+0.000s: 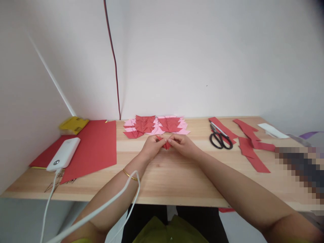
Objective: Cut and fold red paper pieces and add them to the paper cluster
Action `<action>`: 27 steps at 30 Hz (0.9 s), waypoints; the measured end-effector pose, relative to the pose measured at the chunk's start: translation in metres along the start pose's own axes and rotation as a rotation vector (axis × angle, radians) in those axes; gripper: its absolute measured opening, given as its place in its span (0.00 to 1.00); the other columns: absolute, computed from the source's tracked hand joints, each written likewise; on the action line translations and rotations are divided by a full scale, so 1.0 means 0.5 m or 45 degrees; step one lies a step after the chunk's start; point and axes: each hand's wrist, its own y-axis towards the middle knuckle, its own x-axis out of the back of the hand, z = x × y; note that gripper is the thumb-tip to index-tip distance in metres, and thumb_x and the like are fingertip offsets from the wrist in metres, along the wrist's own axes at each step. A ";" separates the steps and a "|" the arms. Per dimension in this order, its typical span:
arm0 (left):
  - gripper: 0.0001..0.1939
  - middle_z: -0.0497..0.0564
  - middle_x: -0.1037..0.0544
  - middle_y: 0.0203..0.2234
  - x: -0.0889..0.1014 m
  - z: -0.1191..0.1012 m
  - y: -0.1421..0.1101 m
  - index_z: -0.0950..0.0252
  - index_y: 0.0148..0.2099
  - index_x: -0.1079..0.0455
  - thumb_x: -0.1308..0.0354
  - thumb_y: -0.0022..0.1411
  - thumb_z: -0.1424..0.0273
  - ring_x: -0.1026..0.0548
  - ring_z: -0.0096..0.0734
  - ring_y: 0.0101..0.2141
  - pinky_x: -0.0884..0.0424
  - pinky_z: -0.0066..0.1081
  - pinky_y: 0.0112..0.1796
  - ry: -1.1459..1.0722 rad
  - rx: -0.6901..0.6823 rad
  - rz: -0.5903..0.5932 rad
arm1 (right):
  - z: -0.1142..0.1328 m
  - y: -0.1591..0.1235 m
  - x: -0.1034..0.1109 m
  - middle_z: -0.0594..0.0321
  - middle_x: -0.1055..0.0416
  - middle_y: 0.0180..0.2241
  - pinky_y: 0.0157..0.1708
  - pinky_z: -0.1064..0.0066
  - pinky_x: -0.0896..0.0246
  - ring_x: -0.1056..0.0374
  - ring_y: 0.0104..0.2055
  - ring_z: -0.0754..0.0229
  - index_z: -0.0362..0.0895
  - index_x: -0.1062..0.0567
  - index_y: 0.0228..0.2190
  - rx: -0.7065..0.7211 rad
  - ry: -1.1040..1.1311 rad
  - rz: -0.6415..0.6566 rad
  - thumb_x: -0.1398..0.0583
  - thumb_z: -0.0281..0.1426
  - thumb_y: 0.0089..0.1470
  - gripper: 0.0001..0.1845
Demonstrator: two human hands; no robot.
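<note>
Between my two hands is a small piece of folded red paper (166,145), held just above the middle of the wooden table. My left hand (152,145) pinches its left side, thumb against fingers. From the other side my right hand (181,144) pinches it too, and the fingertips of both hands nearly meet. Much of the paper is hidden by the fingers. Just beyond my hands lie rows of folded paper pieces, some red (145,124) and some pink (157,129), close together near the wall.
Black-handled scissors (220,140) and a pen lie on a red strip at right, near red paper scraps (255,158) and a white strip (272,130). At left, large red sheets (101,148) carry a white power bank (64,153) beside a yellow packet (74,125). A white cable (111,199) crosses my left arm.
</note>
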 end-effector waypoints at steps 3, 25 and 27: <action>0.11 0.50 0.27 0.18 -0.001 0.001 0.002 0.68 0.21 0.30 0.40 0.52 0.67 0.31 0.26 0.24 0.36 0.27 0.30 -0.060 0.048 0.009 | 0.000 0.000 -0.001 0.65 0.35 0.23 0.25 0.74 0.46 0.42 0.25 0.66 0.42 0.29 0.24 0.007 -0.027 -0.010 0.45 0.39 0.55 0.15; 0.15 0.48 0.26 0.23 -0.006 0.012 -0.001 0.68 0.31 0.33 0.33 0.45 0.66 0.27 0.27 0.25 0.29 0.32 0.32 -0.441 0.223 -0.007 | -0.012 0.001 -0.003 0.69 0.46 0.17 0.22 0.74 0.54 0.48 0.22 0.66 0.45 0.42 0.18 -0.002 -0.189 -0.235 0.48 0.38 0.55 0.18; 0.16 0.48 0.26 0.23 -0.007 0.013 -0.001 0.68 0.31 0.33 0.32 0.44 0.67 0.27 0.27 0.25 0.30 0.32 0.33 -0.436 0.217 0.004 | -0.009 0.000 -0.003 0.68 0.45 0.18 0.22 0.73 0.53 0.48 0.22 0.66 0.45 0.42 0.18 -0.017 -0.195 -0.226 0.48 0.38 0.55 0.17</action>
